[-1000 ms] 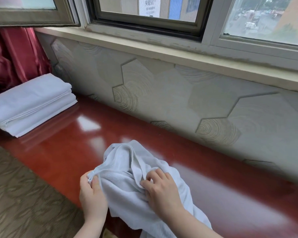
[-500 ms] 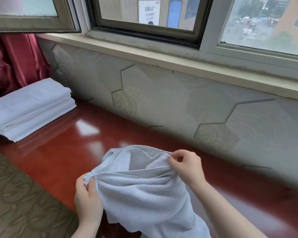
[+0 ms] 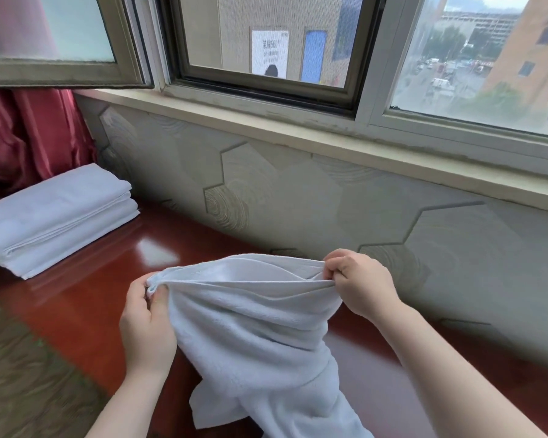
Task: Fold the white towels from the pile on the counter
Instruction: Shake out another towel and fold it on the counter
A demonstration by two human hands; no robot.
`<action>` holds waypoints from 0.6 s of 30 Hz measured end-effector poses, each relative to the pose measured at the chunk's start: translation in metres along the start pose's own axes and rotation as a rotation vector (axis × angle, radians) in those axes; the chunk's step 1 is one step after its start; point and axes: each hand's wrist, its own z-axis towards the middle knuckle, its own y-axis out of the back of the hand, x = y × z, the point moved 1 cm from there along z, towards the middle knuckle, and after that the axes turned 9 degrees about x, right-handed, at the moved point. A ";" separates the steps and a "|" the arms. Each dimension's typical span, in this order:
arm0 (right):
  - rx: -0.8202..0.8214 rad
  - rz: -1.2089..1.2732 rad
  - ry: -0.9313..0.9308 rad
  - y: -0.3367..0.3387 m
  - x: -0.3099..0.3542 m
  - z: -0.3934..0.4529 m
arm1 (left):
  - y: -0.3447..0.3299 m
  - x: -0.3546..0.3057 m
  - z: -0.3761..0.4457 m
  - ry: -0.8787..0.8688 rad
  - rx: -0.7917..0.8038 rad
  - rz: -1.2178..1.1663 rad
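The glossy red counter (image 3: 86,298) runs below the window sill (image 3: 298,143). A folded stack (image 3: 54,216) lies at 10 o'clock. The left hand (image 3: 146,324) and right hand (image 3: 358,286) each pinch the white towel (image 3: 253,330) at its top edge, now spread wider apart than before, the edge stretched taut above the counter.

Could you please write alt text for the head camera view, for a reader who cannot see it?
Two bare hands hold a white towel stretched between them above a glossy red counter: the left hand and the right hand each pinch its top edge. A stack of folded white linens sits at far left, below a window.
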 end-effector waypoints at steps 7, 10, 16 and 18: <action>0.040 -0.084 -0.062 -0.010 -0.006 -0.010 | 0.009 0.005 -0.003 -0.006 -0.016 0.046; -0.023 -0.070 -0.056 -0.012 -0.009 -0.020 | 0.016 0.006 -0.001 -0.004 -0.022 0.064; 0.139 -0.055 0.155 -0.008 -0.024 -0.033 | 0.024 0.011 0.006 0.027 -0.017 0.060; 0.185 -0.082 0.244 -0.010 -0.027 -0.034 | 0.026 0.010 0.008 0.031 0.001 0.058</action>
